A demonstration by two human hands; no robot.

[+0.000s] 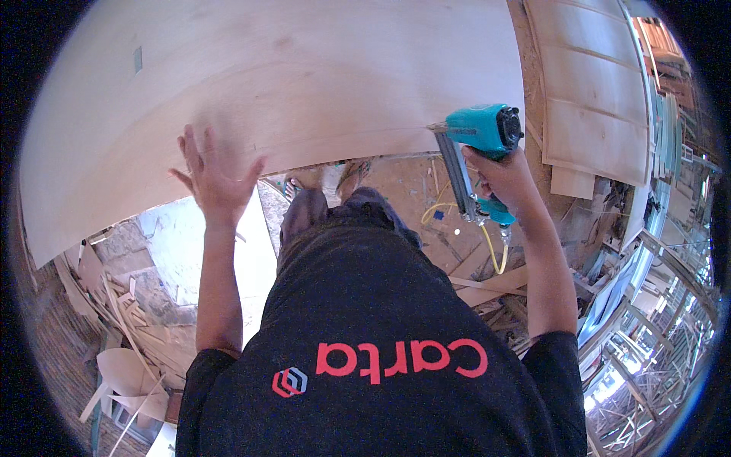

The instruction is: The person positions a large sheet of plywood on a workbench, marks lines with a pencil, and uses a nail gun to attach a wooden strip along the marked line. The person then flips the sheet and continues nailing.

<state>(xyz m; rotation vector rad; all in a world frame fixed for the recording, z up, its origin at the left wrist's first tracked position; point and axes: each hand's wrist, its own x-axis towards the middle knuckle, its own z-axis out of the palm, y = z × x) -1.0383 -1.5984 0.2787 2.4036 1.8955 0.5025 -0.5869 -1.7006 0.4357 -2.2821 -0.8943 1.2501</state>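
Gripping a teal-and-black pneumatic nail gun with a long grey magazine (pixel 476 131) in the right hand (pixel 504 177), wrapping fingers tightly around its handle. Pointing its nose at a large, pale, flat wooden panel (pixel 343 76), close to the near edge; not showing clearly whether touching. Spreading the left hand (pixel 217 179) wide over the same edge, fingers apart and holding nothing — blurring too much to tell pressing from hovering. Lying flat in front of the body, in the panel's case, and filling the upper view. Judging progress: having the gun near the edge, but showing no readable row of driven fasteners, so not revealing how much is done or left. Dangling below the gun, a thin yellow hose (pixel 493 257) — possibly snagging near the legs. Littering the floor at left, thin pale wood offcuts (pixel 141 331); likely hampering footing. Resting beyond the panel's right side, light-brown rectangular wooden sheets (pixel 590 84).
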